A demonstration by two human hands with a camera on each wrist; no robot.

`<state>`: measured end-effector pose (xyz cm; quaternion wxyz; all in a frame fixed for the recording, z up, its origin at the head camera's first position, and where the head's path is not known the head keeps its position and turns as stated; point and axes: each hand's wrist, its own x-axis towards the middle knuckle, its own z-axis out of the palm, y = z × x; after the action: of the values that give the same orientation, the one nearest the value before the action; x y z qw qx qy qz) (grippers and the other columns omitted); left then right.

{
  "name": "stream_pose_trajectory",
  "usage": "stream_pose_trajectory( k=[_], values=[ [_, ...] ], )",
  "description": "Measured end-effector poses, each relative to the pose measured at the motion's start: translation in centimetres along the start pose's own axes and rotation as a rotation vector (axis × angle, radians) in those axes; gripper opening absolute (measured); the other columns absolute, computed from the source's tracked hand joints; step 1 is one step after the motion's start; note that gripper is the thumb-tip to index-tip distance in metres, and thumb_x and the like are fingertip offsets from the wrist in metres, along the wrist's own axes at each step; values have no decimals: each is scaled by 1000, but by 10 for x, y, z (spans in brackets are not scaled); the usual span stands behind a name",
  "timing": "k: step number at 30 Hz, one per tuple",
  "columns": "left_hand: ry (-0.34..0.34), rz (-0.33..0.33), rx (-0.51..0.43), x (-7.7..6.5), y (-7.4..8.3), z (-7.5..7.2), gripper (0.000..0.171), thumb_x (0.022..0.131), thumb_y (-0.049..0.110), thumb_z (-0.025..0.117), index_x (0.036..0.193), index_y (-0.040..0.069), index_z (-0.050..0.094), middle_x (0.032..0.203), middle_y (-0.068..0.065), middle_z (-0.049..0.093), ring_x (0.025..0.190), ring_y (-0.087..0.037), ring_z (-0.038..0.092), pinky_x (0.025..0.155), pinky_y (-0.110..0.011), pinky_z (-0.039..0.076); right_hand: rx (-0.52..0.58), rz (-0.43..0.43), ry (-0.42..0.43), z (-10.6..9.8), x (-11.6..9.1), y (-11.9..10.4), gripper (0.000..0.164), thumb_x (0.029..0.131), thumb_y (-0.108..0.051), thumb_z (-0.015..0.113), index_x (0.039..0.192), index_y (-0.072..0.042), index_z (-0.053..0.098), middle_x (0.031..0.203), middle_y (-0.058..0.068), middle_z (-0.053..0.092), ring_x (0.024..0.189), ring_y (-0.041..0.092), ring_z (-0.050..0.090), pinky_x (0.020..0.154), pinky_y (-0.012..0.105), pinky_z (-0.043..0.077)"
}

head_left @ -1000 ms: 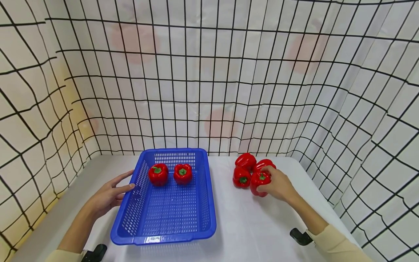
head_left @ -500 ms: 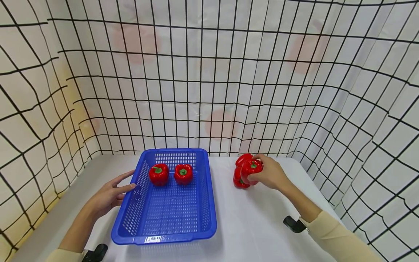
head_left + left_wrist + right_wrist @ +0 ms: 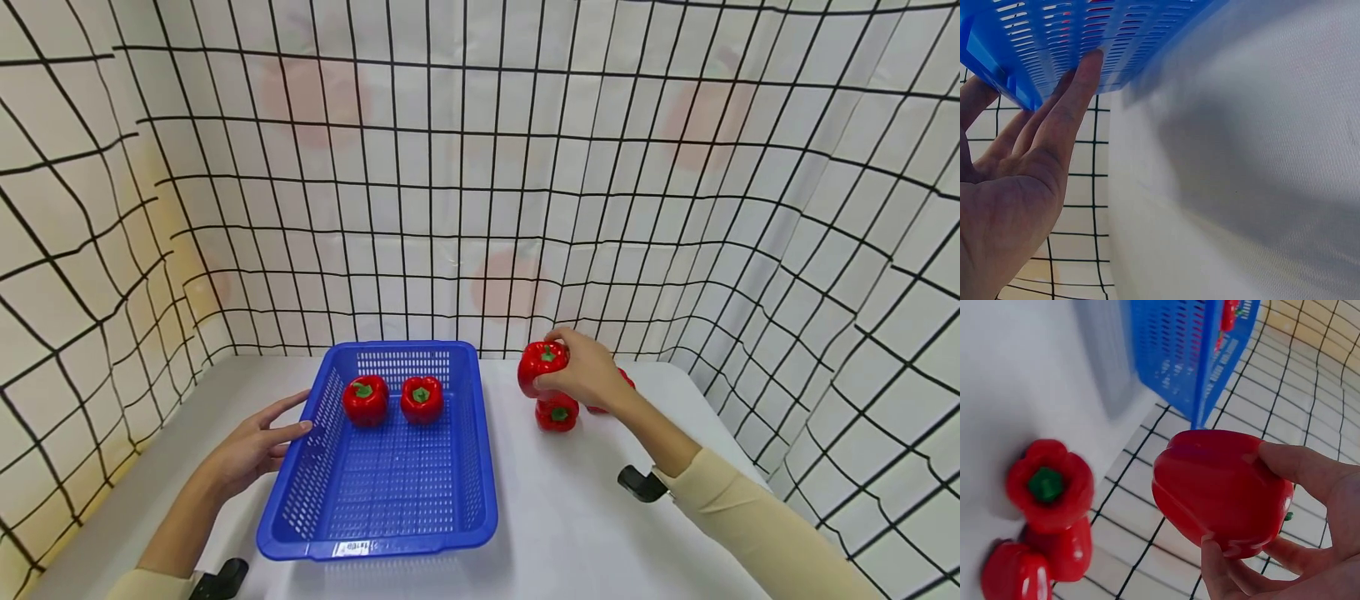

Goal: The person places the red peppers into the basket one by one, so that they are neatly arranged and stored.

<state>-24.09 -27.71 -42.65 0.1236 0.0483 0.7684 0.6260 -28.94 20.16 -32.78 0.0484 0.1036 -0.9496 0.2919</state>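
My right hand grips a red bell pepper, thumb on one side and fingers on the other. In the right wrist view this bell pepper hangs above the table, its green stem mostly hidden. Below it lies another pepper, and one more shows partly behind my hand. My left hand touches the left side of a blue plastic basket, its fingers mostly straight. The left wrist view shows a fingertip against the slotted outer wall. Two red peppers stand in the basket's far half.
A white cloth covers the table. Black wire grid panels rise at the back and both sides. Three peppers lie grouped in the right wrist view, the nearest pepper with its stem toward the camera.
My right hand has lifted the bell pepper from the group and carried it up and left toward the basket. My left hand has stayed at the basket's side.
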Motion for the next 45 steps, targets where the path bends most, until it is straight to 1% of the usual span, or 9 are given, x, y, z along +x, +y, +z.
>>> stream_pose_trajectory(
  k=[4,12,17,19,23,29,35,41,45],
  values=[
    [3,-5,-1,0,0,0,80,102,31,61,164,16,13,132,-27,64,100,-36,76,84,-41,63,9,-32,3,6,7,-14,71,77,-26,83,138,-8,52,132,19,62,121,40,58,89,52,60],
    [15,-7,13,-1,0,3,82,101,33,62,164,16,13,136,-29,61,101,-36,75,85,-42,62,37,-45,2,19,16,-47,69,81,-30,83,139,-10,52,131,17,63,119,36,61,88,48,61],
    [17,1,13,-2,0,2,82,101,32,62,164,16,12,135,-29,62,100,-37,75,85,-41,62,45,-84,6,28,23,-68,66,84,-33,81,139,-10,53,131,15,65,118,35,63,88,47,61],
    [14,6,12,-2,0,2,82,102,32,62,164,16,12,135,-29,62,100,-37,75,84,-41,62,49,-100,6,31,26,-75,66,85,-34,80,140,-10,53,132,15,65,119,34,63,90,47,61],
    [14,9,11,-2,0,2,82,101,31,62,164,16,12,135,-30,62,100,-37,75,84,-42,62,65,-123,1,39,32,-89,71,86,-36,79,146,-9,51,138,14,62,124,33,62,94,47,59],
    [19,9,16,-2,0,3,81,101,31,62,164,16,13,135,-29,62,100,-37,75,84,-43,62,81,-164,-9,52,37,-108,73,87,-36,77,150,-10,50,142,14,60,127,33,60,97,47,58],
    [-9,12,-2,0,0,1,78,103,28,59,164,14,11,134,-30,62,100,-36,75,83,-41,63,108,-188,-40,66,40,-124,70,86,-33,77,148,-11,52,141,14,61,127,33,60,96,47,58],
    [-29,12,-10,2,0,0,77,104,26,57,164,13,10,135,-30,62,101,-36,75,83,-41,63,134,-191,-59,80,42,-138,67,83,-30,80,144,-12,57,137,13,64,125,32,60,95,45,58],
    [-20,12,1,1,0,0,79,104,28,58,164,14,10,135,-29,62,101,-36,75,84,-42,63,157,-176,-77,89,43,-144,64,82,-29,82,140,-14,61,135,10,65,122,30,60,93,44,59]
  ],
)
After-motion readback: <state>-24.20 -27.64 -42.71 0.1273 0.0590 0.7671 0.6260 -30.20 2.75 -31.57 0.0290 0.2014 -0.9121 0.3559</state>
